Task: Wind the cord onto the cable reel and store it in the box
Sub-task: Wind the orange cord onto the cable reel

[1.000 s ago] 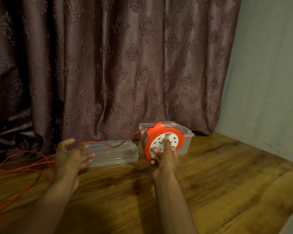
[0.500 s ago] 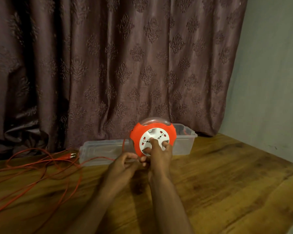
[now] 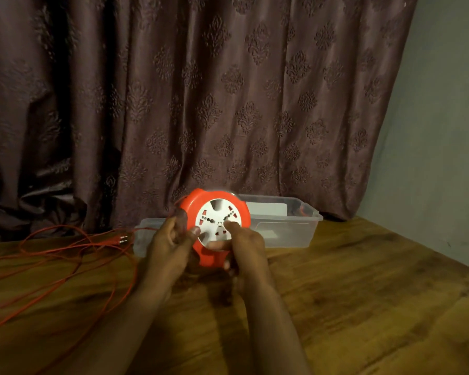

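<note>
A: Where is the cable reel (image 3: 214, 230)?

B: In the middle of the frame, a bit below center. It is orange with a white round face, and it is held up above the wooden counter (image 3: 363, 307).

A: Who holds it?

B: Both hands. The left hand (image 3: 171, 247) grips the left edge of the reel. Its fingers curl round the orange rim, and the thumb lies on the white face. The right hand (image 3: 241, 253) holds the bottom part of the reel, with one finger pressing near the middle of the white face.

A: And the cord (image 3: 65, 255)?

B: It is orange too. Most of it lies in loose loops on the counter at the left of the frame. Its plug (image 3: 117, 238) lies just left of the clear lid (image 3: 146, 234).

A: Where is the box (image 3: 290, 226)?

B: Right behind the reel, toward the right. It is clear plastic and open on top. The lid lies flat next to it, mostly hidden behind the left hand.

A: What is at the back?

B: A dark curtain (image 3: 201, 90) with a leafy pattern fills the top of the frame. A plain wall (image 3: 444, 104) is at the right.
</note>
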